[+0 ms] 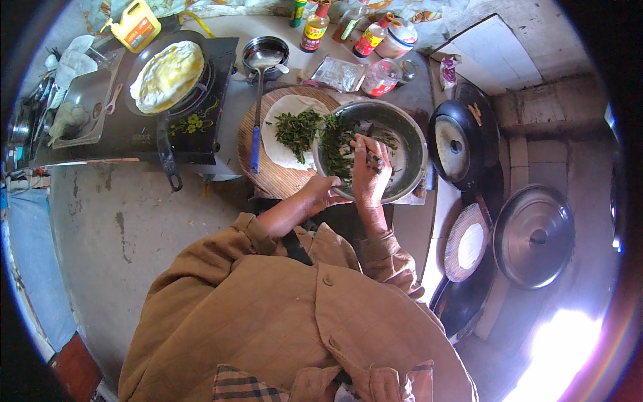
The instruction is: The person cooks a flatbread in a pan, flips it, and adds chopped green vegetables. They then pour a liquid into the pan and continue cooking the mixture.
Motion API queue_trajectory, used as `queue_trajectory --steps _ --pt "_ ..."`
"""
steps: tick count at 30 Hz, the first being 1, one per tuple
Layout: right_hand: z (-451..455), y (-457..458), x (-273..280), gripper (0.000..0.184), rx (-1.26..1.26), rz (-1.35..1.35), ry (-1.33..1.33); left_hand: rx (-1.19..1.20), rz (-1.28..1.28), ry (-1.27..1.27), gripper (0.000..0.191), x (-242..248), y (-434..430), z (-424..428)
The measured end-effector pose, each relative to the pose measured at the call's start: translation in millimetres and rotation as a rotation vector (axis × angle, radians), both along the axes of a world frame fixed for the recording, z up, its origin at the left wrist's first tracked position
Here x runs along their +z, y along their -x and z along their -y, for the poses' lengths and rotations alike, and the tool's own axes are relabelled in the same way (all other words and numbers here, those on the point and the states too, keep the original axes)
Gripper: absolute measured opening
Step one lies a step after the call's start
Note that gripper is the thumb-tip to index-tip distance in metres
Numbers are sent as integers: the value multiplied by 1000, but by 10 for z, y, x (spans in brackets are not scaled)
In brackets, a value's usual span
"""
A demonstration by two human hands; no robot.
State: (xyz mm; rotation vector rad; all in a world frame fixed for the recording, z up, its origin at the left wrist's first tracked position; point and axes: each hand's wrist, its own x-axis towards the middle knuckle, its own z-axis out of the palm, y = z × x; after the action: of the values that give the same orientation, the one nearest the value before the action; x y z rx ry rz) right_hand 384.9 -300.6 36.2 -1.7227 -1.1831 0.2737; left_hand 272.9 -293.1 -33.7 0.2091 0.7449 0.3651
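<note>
My left hand grips the near left rim of a metal bowl, which tilts over a round sheet of dough. Inside the bowl, my right hand is at the chopped greens, fingers bent, with bits of green on them; whether it holds any is hidden. A heap of chopped greens lies on the dough and meets more greens at the bowl's left rim. Under the dough is a round wooden board. A ladle with a blue handle rests across the board's left side and a small metal pot.
A frying pan with a flatbread sits on the cooktop at left, its handle towards me. Sauce bottles, a foil packet and a jar stand behind the board. Pans and a metal lid are at right.
</note>
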Motion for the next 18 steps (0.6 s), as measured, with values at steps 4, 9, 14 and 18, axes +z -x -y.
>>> queue_trajectory --steps 4,9,14,18 --pt "5 114 172 16 98 79 -6 54 50 12 34 -238 -76 46" --pt "18 151 198 16 154 -74 -29 -50 72 -26 35 -167 -60 78" --pt "131 -173 477 21 3 -574 -132 -96 20 -95 37 -293 -178 134" --pt "375 -663 621 27 -182 -577 -248 -146 -13 -149 35 -291 -314 148"
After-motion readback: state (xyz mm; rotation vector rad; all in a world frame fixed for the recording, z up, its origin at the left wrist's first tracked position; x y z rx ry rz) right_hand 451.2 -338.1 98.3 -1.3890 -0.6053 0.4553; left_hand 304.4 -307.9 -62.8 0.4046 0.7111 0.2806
